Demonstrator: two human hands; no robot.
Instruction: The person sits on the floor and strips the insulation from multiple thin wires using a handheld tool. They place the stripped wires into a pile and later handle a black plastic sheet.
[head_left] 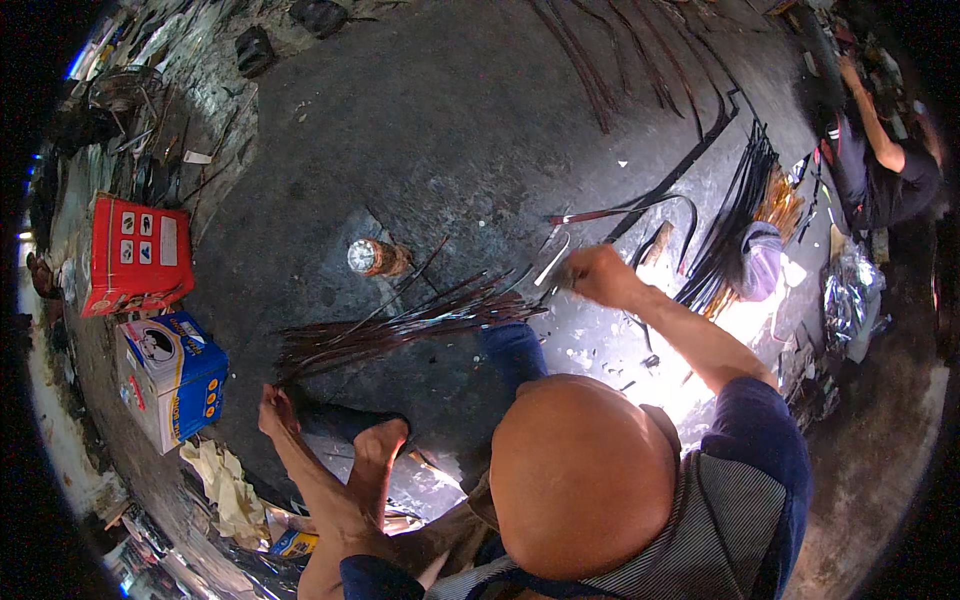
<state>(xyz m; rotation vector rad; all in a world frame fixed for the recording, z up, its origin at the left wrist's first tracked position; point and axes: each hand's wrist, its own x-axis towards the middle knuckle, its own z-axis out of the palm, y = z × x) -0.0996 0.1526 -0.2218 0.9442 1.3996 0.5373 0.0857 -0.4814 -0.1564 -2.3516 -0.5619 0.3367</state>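
While left hand (272,410) and right hand (600,277) curl fingers, hold unclear | 1 brown-strip bundle (400,338) | 2 cartons (140,260) | grey floor (350,130), clutter (130,110) around

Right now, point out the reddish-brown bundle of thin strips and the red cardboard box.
Reddish-brown bundle of thin strips (400,337), head view: mid-length.
Red cardboard box (141,257), head view: printed face.

Both hands (277,411) (600,277) well apart
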